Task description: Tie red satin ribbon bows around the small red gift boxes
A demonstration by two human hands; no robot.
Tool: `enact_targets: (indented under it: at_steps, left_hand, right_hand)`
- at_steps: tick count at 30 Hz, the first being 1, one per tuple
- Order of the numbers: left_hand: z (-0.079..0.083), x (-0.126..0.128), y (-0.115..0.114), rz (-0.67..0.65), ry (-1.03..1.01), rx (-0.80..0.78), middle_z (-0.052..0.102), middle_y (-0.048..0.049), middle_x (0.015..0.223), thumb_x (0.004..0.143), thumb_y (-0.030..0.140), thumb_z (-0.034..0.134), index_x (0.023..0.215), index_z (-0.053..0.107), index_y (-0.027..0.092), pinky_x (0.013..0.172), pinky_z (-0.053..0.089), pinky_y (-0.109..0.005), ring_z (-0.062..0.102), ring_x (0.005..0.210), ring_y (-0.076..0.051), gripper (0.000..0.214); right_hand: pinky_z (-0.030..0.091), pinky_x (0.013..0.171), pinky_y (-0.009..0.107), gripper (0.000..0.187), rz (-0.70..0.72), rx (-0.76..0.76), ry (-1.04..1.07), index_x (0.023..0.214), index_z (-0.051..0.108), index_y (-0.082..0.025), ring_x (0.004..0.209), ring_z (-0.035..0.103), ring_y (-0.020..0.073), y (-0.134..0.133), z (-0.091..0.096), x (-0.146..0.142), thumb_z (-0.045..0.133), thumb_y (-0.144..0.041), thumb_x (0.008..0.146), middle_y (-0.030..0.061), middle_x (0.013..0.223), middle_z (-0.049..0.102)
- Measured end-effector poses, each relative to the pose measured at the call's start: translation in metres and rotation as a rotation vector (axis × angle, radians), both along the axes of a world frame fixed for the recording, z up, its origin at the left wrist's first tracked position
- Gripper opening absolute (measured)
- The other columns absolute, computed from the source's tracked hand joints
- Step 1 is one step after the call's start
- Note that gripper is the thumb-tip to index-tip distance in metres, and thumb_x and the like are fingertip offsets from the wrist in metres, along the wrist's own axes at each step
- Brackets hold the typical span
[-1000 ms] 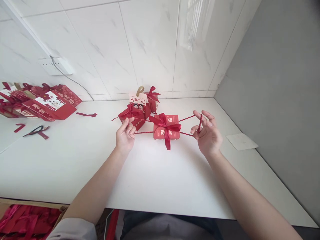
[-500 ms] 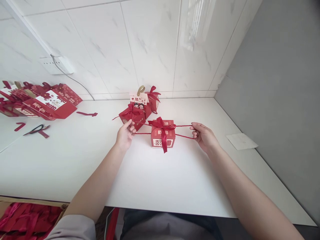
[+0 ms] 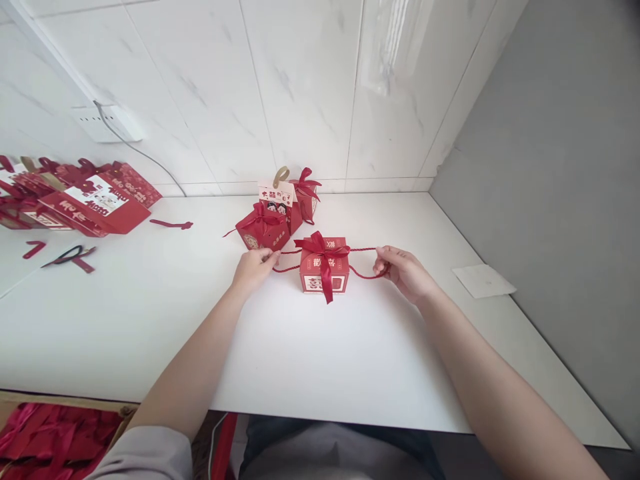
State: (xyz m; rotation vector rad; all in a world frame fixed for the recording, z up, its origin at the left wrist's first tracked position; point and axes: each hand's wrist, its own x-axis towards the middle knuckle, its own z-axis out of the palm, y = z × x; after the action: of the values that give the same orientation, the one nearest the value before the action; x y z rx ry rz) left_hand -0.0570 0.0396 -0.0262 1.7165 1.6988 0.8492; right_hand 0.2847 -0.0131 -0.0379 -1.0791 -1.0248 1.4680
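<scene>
The red gift box [image 3: 313, 273] appears to stand upright on the tabletop [image 3: 320, 360], between the two hands, its printed front turned to the wearer and a satin ribbon bow [image 3: 325, 251] across its top. Twisted red cords [image 3: 363, 249] run out from both sides. The left hand [image 3: 254, 268] pinches one loop, the right hand [image 3: 406, 272] the other, fingers curled in. A second ago the right fingers were spread inside their loop and the box showed mostly its top; now the near strands sag on both sides, which suggests the pull has eased.

Just behind the left hand sits a bow-tied red pouch-shaped box [image 3: 261, 233], close enough to crowd it. Behind that are a printed gift tag [image 3: 278, 193] and another ribboned box [image 3: 309, 193]. Farther left lie scissors [image 3: 65, 257], a ribbon scrap [image 3: 171, 225] and piled red boxes [image 3: 100, 203]; at right, a white card [image 3: 484, 281].
</scene>
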Motion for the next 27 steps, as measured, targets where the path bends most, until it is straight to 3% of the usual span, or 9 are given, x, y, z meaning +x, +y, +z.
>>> enact_targets:
  at_steps: [3,7,13,16,23,25,27]
  left_hand:
    - [0.005,-0.005,0.0,-0.006,0.133,0.083,0.042,0.0031,0.048,0.077,0.048,0.065,0.051,0.048,0.019,0.055,0.022,-0.029,0.035,0.051,-0.013,0.042]
    - [0.015,-0.011,-0.002,-0.054,0.231,0.157,0.033,0.0042,0.05,0.083,0.046,0.058,0.053,0.037,0.018,0.056,0.023,-0.028,0.031,0.052,-0.012,0.046]
    - [0.027,-0.018,-0.011,-0.135,0.454,0.571,0.041,0.0028,0.057,0.091,0.039,0.051,0.062,0.042,0.019,0.057,0.025,-0.027,0.034,0.054,-0.012,0.037]
    - [0.029,-0.019,-0.014,-0.124,0.498,0.653,0.04,0.0013,0.058,0.093,0.037,0.05,0.061,0.039,0.019,0.057,0.024,-0.027,0.033,0.055,-0.013,0.038]
    - [0.045,-0.021,-0.02,-0.093,0.344,0.619,0.04,-0.0005,0.057,0.086,0.037,0.057,0.057,0.044,0.019,0.059,0.025,-0.028,0.033,0.056,-0.014,0.037]
    - [0.054,-0.024,-0.023,-0.098,0.191,0.454,0.038,-0.0003,0.054,0.081,0.038,0.063,0.052,0.046,0.019,0.057,0.026,-0.028,0.034,0.054,-0.013,0.039]
    - [0.062,-0.029,-0.025,-0.181,0.043,0.071,0.041,-0.0001,0.049,0.072,0.035,0.072,0.046,0.051,0.019,0.051,0.026,-0.027,0.036,0.048,-0.012,0.037]
  right_hand:
    - [0.044,0.058,0.023,0.034,-0.187,0.017,0.15,0.067,0.057,-0.019,0.058,0.051,0.01,0.001,0.002,0.003,0.076,-0.046,0.077,-0.0041,0.06,0.05]
    - [0.03,0.042,0.021,0.03,-0.348,0.02,0.213,0.069,0.06,-0.019,0.045,0.036,0.0066,0.0,0.006,0.003,0.079,-0.041,0.074,-0.0076,0.052,0.036]
    - [0.026,0.041,0.024,0.035,-0.49,0.138,0.142,0.063,0.054,-0.019,0.043,0.031,0.0058,-0.005,0.01,-0.001,0.078,-0.042,0.076,-0.0071,0.053,0.036]
    - [0.028,0.042,0.027,0.038,-0.534,0.159,0.049,0.063,0.053,-0.021,0.044,0.035,0.0076,-0.007,0.01,-0.002,0.075,-0.048,0.077,-0.0058,0.054,0.039]
    - [0.029,0.044,0.03,0.038,-0.541,0.243,0.018,0.063,0.05,-0.023,0.044,0.035,0.009,-0.013,0.021,-0.003,0.072,-0.049,0.079,-0.0046,0.057,0.041]
    - [0.028,0.043,0.029,0.036,-0.539,0.248,0.041,0.064,0.052,-0.022,0.044,0.034,0.0084,-0.014,0.024,-0.001,0.073,-0.047,0.079,-0.0046,0.057,0.042]
    - [0.027,0.042,0.028,0.034,-0.496,0.2,0.033,0.065,0.055,-0.022,0.043,0.033,0.0082,-0.013,0.024,0.002,0.074,-0.046,0.078,-0.0052,0.054,0.04]
